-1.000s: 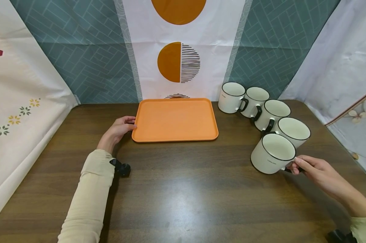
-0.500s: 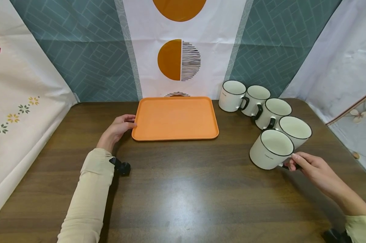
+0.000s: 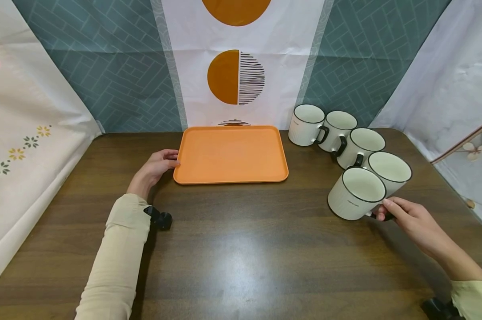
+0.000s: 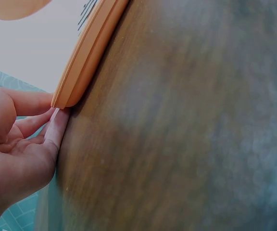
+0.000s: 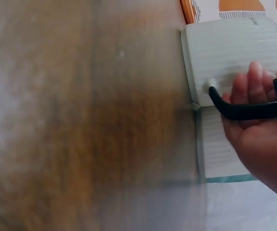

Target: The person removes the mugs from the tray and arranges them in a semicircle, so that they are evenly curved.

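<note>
At the tray's left edge, my left hand (image 3: 154, 169) pinches the rim of an orange rectangular tray (image 3: 233, 153). The left wrist view shows fingers (image 4: 35, 103) on either side of the tray's corner (image 4: 76, 82). Over on the right, my right hand (image 3: 415, 220) holds the nearest white mug (image 3: 347, 202) by its black handle. Fingers pass through that handle (image 5: 254, 111) in the right wrist view, and the mug (image 5: 230, 53) stands upright. Whether its base touches the table cannot be told.
Several more white mugs with black rims stand in a slanting row behind the held one, including a far mug (image 3: 303, 131) near the tray and a close one (image 3: 393, 180). A patterned cloth (image 3: 117, 89) hangs behind the brown wooden table (image 3: 209, 249).
My right hand and the held mug have moved slightly away from me and a little left. My left hand stays at the tray's edge. The head view has tilted slightly.
</note>
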A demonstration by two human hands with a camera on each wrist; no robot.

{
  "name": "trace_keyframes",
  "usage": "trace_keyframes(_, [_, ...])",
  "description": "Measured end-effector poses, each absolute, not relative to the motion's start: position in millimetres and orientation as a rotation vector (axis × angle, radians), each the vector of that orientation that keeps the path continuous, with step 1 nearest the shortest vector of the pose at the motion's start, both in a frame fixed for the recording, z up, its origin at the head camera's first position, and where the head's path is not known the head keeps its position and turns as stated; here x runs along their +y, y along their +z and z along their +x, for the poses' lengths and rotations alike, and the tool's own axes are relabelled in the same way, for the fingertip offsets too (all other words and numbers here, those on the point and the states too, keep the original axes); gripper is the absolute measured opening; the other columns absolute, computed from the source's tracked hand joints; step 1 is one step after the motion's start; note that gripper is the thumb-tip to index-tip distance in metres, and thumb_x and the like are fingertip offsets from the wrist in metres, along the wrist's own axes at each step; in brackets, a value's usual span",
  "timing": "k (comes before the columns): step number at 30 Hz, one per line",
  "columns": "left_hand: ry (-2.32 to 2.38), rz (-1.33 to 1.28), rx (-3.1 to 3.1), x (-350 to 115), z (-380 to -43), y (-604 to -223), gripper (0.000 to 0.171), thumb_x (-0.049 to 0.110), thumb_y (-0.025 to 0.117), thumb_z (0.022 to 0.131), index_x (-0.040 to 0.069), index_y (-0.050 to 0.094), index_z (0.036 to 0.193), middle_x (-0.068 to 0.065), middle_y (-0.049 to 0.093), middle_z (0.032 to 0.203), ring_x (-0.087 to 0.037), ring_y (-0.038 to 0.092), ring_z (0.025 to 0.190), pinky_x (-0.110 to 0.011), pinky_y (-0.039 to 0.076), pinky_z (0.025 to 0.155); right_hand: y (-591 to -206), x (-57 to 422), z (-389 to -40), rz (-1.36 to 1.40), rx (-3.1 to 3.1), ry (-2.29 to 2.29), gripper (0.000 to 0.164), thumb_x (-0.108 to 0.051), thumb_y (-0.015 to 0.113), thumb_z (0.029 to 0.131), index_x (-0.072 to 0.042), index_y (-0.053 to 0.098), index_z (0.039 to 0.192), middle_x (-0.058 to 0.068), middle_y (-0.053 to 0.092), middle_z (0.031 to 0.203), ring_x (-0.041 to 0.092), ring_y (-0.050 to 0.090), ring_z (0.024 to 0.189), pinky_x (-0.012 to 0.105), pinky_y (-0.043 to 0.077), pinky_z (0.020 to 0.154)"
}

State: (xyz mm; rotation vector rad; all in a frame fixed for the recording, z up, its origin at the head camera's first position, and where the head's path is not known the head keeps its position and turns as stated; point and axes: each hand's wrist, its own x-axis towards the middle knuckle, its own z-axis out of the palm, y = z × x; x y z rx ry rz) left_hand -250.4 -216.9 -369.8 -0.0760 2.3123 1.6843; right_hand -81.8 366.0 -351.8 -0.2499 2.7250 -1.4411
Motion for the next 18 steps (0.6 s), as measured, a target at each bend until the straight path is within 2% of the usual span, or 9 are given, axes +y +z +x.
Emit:
trace_keyframes(7, [1.683,-0.085,2.312,-214.7,-250.8,-371.5,0.053,-0.002,0.048,0.096,-0.011,0.028,0.144,-0.024,0.037,0.135,-0.022,0.046,0.109,-0.033,0.039,0.103,-343.6,369.4,-81.7,-0.161,2.852,-1.278,0.028,-0.020,0.048,0.103,0.003,0.063,0.100,-0.004,0.068,0.086,-0.001,0.058,0.083,0.013,0.039,0.071])
trace_keyframes(14, [1.664,-0.116,2.334,-211.8,-248.4,-367.9,0.052,0.004,0.047,0.099,-0.012,0.028,0.144,-0.024,0.038,0.134,-0.023,0.046,0.108,-0.035,0.038,0.103,-324.0,368.7,-83.2,-0.089,3.101,-1.060,0.029,-0.024,0.052,0.100,0.001,0.062,0.109,-0.020,0.062,0.084,-0.011,0.050,0.077,0.016,0.038,0.060])
trace_keyframes(18, [1.624,-0.101,2.341,-210.5,-244.1,-361.5,0.052,0.010,0.045,0.101,-0.012,0.025,0.145,-0.026,0.035,0.137,-0.029,0.043,0.117,-0.040,0.035,0.106,-309.7,362.6,-88.5,-0.073,3.186,-1.052,0.028,-0.022,0.053,0.100,0.002,0.060,0.114,-0.025,0.060,0.081,-0.017,0.049,0.076,0.015,0.037,0.058])
